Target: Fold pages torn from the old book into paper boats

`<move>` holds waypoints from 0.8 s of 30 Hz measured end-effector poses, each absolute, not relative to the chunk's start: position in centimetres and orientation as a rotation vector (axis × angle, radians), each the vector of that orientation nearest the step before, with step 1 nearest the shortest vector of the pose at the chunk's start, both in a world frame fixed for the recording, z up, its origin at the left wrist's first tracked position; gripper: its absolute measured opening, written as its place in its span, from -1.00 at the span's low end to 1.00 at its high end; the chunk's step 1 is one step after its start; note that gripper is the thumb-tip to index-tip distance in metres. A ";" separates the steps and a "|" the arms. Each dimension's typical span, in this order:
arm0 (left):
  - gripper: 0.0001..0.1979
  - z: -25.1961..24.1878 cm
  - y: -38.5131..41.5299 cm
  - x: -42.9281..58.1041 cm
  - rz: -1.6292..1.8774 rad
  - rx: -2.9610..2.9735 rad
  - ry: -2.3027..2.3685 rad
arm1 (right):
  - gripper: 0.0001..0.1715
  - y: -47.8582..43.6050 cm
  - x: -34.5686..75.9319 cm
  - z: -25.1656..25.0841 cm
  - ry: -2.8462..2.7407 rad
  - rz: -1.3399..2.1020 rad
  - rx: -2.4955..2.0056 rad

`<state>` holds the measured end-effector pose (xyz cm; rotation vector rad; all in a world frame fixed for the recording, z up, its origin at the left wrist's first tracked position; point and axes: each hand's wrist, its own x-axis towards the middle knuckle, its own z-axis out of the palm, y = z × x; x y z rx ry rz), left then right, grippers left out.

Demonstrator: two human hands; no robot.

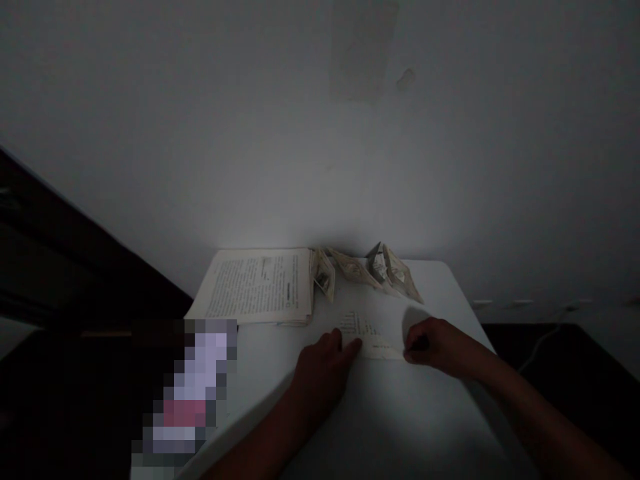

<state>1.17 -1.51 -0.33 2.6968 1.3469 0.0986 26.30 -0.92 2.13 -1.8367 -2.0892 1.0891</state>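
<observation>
A small folded piece of printed paper (376, 343), roughly triangular, lies on the white table in front of me. My left hand (324, 367) rests at its left side, fingers curled and thumb pressing on the paper. At the right corner of the sheet, my right hand (434, 347) is closed in a pinch on the paper's tip. Behind the paper stand several folded paper boats, among them a left one (325, 275), a middle one (354, 268) and a pair at the right (395, 267). Dim light hides the finer folds.
A stack of printed pages (255, 283) lies at the table's back left, beside the boats. The white table (400, 413) stands against a grey wall (250, 133). A pixelated patch covers something at the left edge. A pale cable (540, 343) hangs at the right.
</observation>
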 end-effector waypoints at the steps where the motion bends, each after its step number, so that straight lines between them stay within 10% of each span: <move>1: -0.57 -0.5 -1.7 1.3 0.081 2.739 1.324 | -0.86 -1.1 26.4 2.1 -2.073 1.075 -1.825; 24: -0.63 0.5 -2.4 3.7 0.100 2.938 1.022 | -0.74 -2.3 24.9 0.4 -2.012 0.660 -1.928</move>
